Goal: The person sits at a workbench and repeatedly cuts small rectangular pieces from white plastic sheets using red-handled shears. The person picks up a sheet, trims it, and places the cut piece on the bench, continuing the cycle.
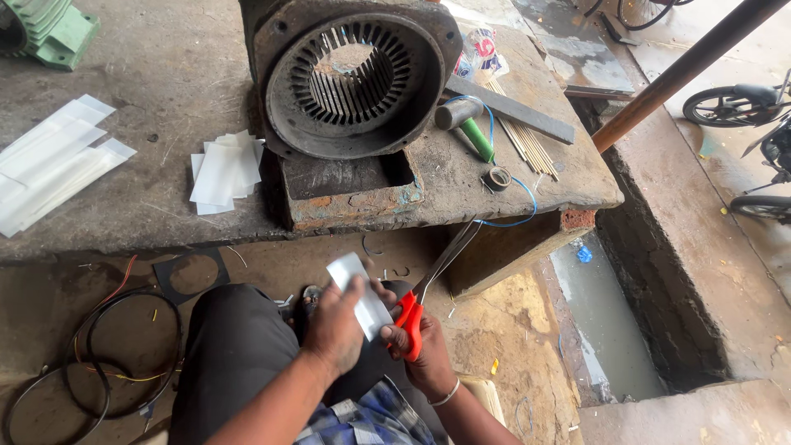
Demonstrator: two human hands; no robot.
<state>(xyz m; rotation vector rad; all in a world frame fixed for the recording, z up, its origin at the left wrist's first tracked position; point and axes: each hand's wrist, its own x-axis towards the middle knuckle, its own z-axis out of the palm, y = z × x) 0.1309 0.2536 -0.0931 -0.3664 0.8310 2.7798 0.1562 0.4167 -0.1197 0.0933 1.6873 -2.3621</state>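
A white insulation slip [360, 295] is pinched in the closed left hand [336, 328] above the lap while orange-handled scissors [422, 295], gripped by the right hand [422, 350], are held slightly parted; cutting judged underway, requiring blade alignment.

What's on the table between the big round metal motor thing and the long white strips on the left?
A small stack of white paper pieces, seen from the head camera.

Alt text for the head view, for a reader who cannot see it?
A seated person's left hand holds a white paper strip while the right hand grips orange-handled scissors. Ahead, a concrete bench carries a rusty motor stator housing, cut paper pieces and a hammer.
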